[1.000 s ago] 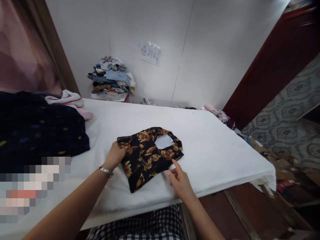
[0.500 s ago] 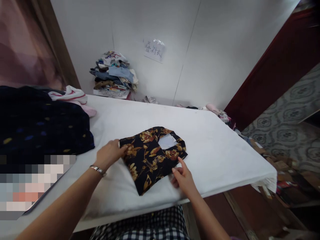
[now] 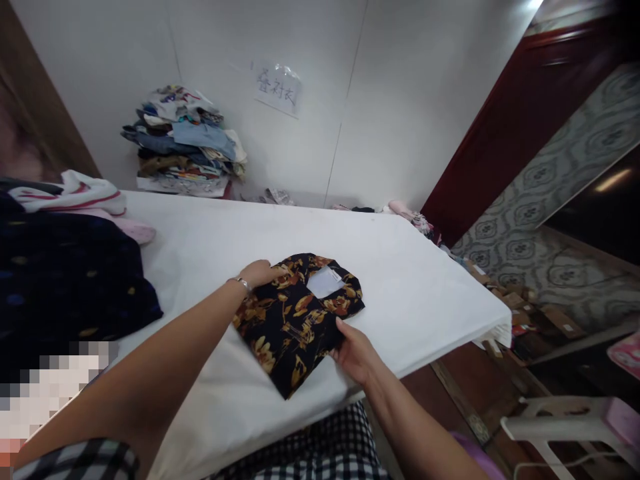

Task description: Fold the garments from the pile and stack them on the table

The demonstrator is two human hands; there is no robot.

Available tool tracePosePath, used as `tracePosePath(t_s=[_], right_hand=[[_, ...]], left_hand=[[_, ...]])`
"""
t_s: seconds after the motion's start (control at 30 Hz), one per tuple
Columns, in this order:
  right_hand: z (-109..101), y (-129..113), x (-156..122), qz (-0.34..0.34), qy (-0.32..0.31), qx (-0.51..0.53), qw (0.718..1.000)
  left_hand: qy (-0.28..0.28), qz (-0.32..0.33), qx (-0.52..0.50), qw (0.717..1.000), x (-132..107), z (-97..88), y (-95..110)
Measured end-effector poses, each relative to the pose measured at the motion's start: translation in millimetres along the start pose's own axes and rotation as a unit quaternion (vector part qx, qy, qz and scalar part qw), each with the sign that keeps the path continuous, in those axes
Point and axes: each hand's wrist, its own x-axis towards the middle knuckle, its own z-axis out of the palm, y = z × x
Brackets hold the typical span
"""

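A folded black shirt with a gold flower print point(image 3: 295, 313) lies on the white table point(image 3: 400, 280), a pale label showing at its collar. My left hand point(image 3: 260, 272) rests on the shirt's upper left part, fingers curled over the cloth, a metal bracelet on the wrist. My right hand point(image 3: 353, 350) grips the shirt's lower right edge, fingers tucked under the fold.
A dark blue spotted garment point(image 3: 65, 280) and a white and pink piece point(image 3: 75, 197) lie at the table's left. A tall pile of folded clothes point(image 3: 183, 143) stands against the back wall under a paper sign point(image 3: 277, 87). A plastic stool point(image 3: 575, 420) and boxes sit on the floor at right.
My left hand moved up from the shirt's left edge onto its top. My right hand closed on the lower right edge. The view swung to the right.
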Motion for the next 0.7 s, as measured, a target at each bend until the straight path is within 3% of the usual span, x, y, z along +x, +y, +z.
tracePosePath(t_s=[0.2,0.3,0.37,0.47,0.57,0.63,0.7], right_hand=[[5,-3,16,-0.044,0.025,-0.037,0.998],[6,-27,25,-0.067,0.014,-0.066,0.995],[11,-54,32,-0.107,0.002,-0.094,0.990],[23,-101,43,-0.207,0.003,-0.138,0.969],[32,-139,46,-0.323,0.001,-0.190,0.927],[29,-145,44,-0.363,-0.002,-0.229,0.903],[16,-133,40,-0.361,-0.001,-0.274,0.891]], left_hand=[[-0.092,-0.028,-0.157,0.983,-7,-6.6,6],[-0.153,-0.038,-0.266,0.951,-14,-22.5,11],[-0.165,-0.025,-0.356,0.919,-18,-39.0,18],[-0.092,0.051,-0.441,0.891,-26,-67.8,31],[-0.006,0.146,-0.447,0.883,-44,-89.7,37],[0.038,0.189,-0.394,0.899,-61,-92.7,31],[0.066,0.210,-0.307,0.926,-83,-82.9,14]])
